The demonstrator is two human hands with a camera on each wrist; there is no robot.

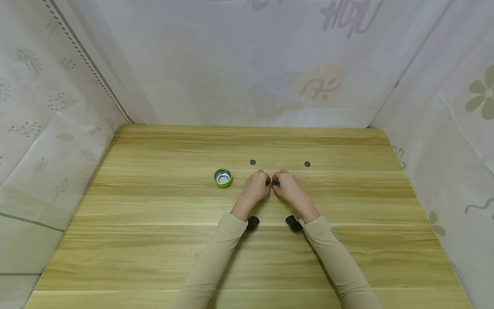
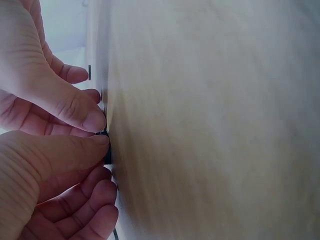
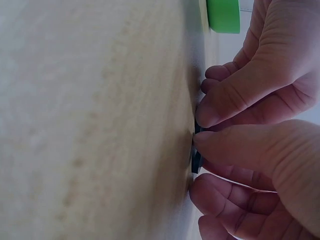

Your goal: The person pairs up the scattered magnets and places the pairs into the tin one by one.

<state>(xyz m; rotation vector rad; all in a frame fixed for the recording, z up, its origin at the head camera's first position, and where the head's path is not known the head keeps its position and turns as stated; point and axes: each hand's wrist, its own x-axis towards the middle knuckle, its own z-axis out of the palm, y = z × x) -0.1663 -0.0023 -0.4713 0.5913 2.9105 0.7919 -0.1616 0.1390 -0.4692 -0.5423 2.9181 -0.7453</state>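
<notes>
The left hand [image 1: 256, 187] and right hand [image 1: 289, 187] are pinching a small dark piece [image 1: 275, 183] in nearly closed fingertips at the bench [image 1: 162, 257], apparently manipulating it jointly; the next move is probably calling for steady grips.

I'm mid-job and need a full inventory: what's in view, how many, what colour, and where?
Table: 1, yellowish wood, across the lower view.
Round container: 1, green with silvery inside, on the table, left of centre.
Flat discs: 2, dark grey, farther back.
Small piece: at least 1, black, partly hidden, nearer than the discs.
Printed cloth: sheet count unclear, whitish, behind and both sides.
Wrist devices: 2, black, one per wrist.
Sleeves: 2, beige, forearms.
Left hand, right hand: 1 each, bare, pinching black material.
</notes>
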